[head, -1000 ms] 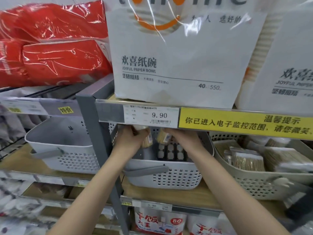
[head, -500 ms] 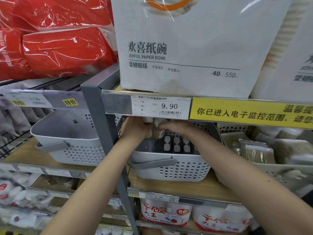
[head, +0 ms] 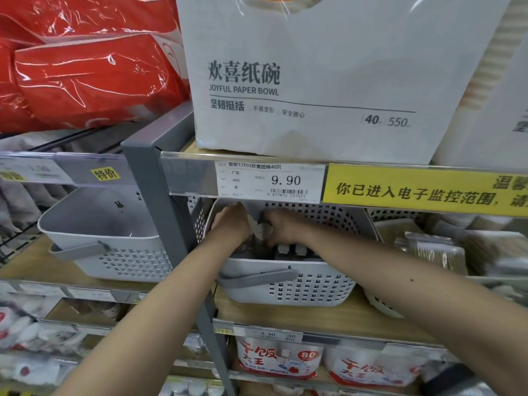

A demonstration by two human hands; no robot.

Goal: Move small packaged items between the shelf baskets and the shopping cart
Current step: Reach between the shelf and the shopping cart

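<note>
Lowering both hands deeper into middle shelf basket (head: 285, 284) versus a second ago, when they hovered at rim level under price rail (head: 243, 178). Left hand (head: 228, 224) and right hand (head: 281, 228) curl fingers round small packaged items (head: 260, 230), touching between them. Judgement: items being deposited in basket; release not yet done. Shopping cart out of view.

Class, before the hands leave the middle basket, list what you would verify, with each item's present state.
1. Both hands inside the middle basket: ok.
2. Left hand grip on an item: cannot tell, fingers hidden.
3. Right hand grip on the pale small pack: ok, fingers curl round it.
4. Room under the price rail: ok.
5. Shopping cart within reach: cannot tell, not in view.
</note>
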